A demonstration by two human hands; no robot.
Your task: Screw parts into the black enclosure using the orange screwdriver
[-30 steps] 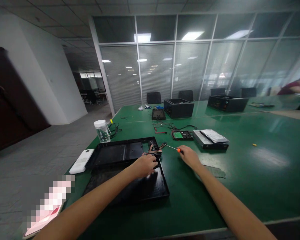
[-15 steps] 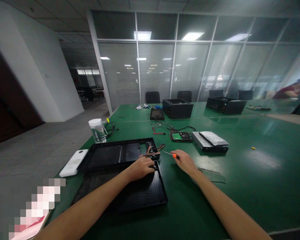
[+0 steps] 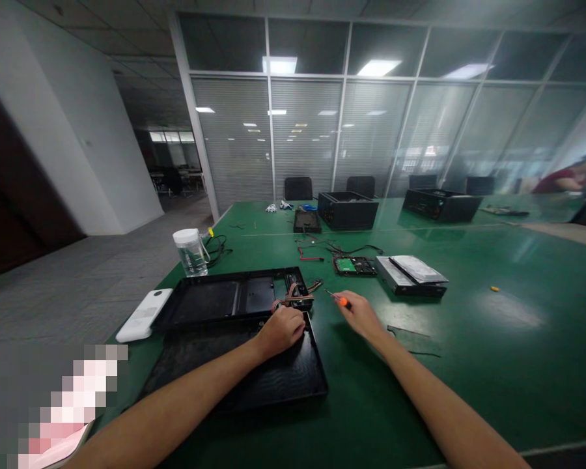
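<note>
My right hand (image 3: 361,316) is closed round a screwdriver (image 3: 343,301) with an orange and black handle, its thin shaft pointing left over the green table. My left hand (image 3: 283,329) has its fingers curled down at the upper right corner of the nearer black tray-like panel (image 3: 254,378); what they hold, if anything, is hidden under them. Just beyond lies a second black panel (image 3: 209,301), with a bundle of striped coloured wires (image 3: 293,298) at its right end, close to my left hand's knuckles.
A clear bottle with white lid (image 3: 190,251) and a white device (image 3: 145,314) stand left. A green circuit board (image 3: 346,265) and silver drive box (image 3: 410,277) lie beyond my right hand. Two black computer cases (image 3: 349,212) stand farther back. A person (image 3: 569,179) sits far right.
My left hand has turned slightly, and the dark piece seen at its fingertips is now hidden. The screwdriver's shaft has tilted a little upward; my right hand has barely moved.
</note>
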